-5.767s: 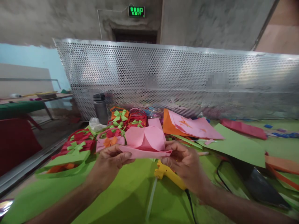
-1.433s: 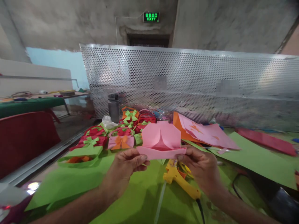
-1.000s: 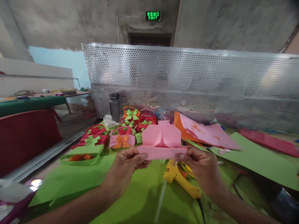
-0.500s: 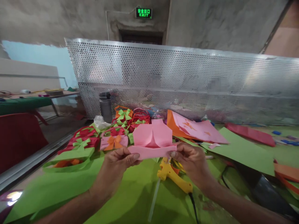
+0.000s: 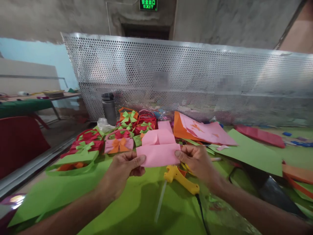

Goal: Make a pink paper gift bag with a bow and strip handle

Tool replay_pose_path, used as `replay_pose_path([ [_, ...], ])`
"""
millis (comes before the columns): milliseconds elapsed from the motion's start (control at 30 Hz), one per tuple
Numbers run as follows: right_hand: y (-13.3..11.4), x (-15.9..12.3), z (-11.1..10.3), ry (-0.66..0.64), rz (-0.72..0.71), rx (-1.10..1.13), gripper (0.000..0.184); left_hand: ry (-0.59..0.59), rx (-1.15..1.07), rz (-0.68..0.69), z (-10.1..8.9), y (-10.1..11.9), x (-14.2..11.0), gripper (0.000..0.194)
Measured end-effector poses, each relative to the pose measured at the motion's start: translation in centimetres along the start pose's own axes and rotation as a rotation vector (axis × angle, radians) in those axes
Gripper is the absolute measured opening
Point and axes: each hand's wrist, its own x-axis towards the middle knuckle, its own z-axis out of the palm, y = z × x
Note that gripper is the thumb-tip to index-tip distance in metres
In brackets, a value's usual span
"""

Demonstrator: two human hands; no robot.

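Observation:
A folded pink felt piece (image 5: 158,155) with cut flaps standing at its back is held up above the green table. My left hand (image 5: 128,164) pinches its left end, thumb on the near face. At the right end my right hand (image 5: 193,160) grips it the same way. Just below the right hand lies a yellow glue gun (image 5: 182,179), a clear glue stick trailing from it and a black cord running toward me. Left of the felt sits a small pink bag (image 5: 119,144) with an orange bow. The fingers behind the felt are partly hidden.
Several red and orange felt bags (image 5: 146,123) stand behind, near a grey bottle (image 5: 109,109). Pink felt sheets (image 5: 207,132) and a light green sheet (image 5: 251,151) lie right. A perforated metal panel (image 5: 190,78) closes off the back; a red chair (image 5: 19,143) is left.
The pink felt has tilted so its front panel shows taller and the back flaps look lower. Both hands still hold its ends. The view has shifted slightly downward.

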Motion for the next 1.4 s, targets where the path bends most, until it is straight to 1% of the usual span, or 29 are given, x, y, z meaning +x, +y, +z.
replay_pose_path([
  [100,0.1,0.1,0.0,-0.044,0.037,0.043,0.037,0.002,-0.028,-0.039,0.1,0.4,-0.2,0.025],
  [200,0.2,0.0,0.2,-0.080,0.128,0.126,0.036,-0.004,-0.051,-0.083,0.3,0.8,-0.4,0.024],
  [300,0.2,-0.1,0.4,-0.088,0.225,0.226,0.035,-0.025,-0.035,-0.124,0.3,0.8,-0.5,0.024],
  [367,0.3,-0.1,0.5,-0.082,0.265,0.262,0.035,-0.033,-0.031,-0.145,0.2,0.7,-0.5,0.023],
  [500,0.3,0.0,0.5,-0.085,0.300,0.266,0.035,-0.054,-0.051,-0.201,0.1,0.7,-0.4,0.020],
  [667,0.3,0.0,0.4,-0.101,0.349,0.236,0.037,-0.044,-0.069,-0.252,0.2,0.8,-0.4,0.019],
  [767,0.2,0.0,0.3,-0.086,0.296,0.167,0.035,-0.068,-0.062,-0.242,0.2,0.8,-0.4,0.022],
  [867,-0.2,-0.3,0.2,-0.040,0.145,-0.007,0.035,-0.095,-0.051,-0.222,0.2,0.7,-0.6,0.024],
  [933,-0.5,-0.6,0.2,0.016,0.031,-0.113,0.037,-0.096,-0.048,-0.202,0.2,0.7,-0.7,0.025],
  [1033,-0.8,-1.0,0.3,0.091,-0.069,-0.209,0.036,-0.102,-0.057,-0.177,0.4,0.6,-0.8,0.026],
  [1167,-0.8,-1.1,0.3,0.073,-0.061,-0.186,0.035,-0.077,-0.045,-0.108,0.4,0.5,-0.8,0.024],
  [1300,-0.7,-0.9,0.4,0.040,-0.043,-0.120,0.035,-0.038,0.030,-0.028,0.4,0.3,-0.7,0.021],
  [1400,-0.8,-0.9,0.4,0.044,-0.069,-0.101,0.035,-0.021,0.075,0.015,0.3,0.2,-0.6,0.020],
])
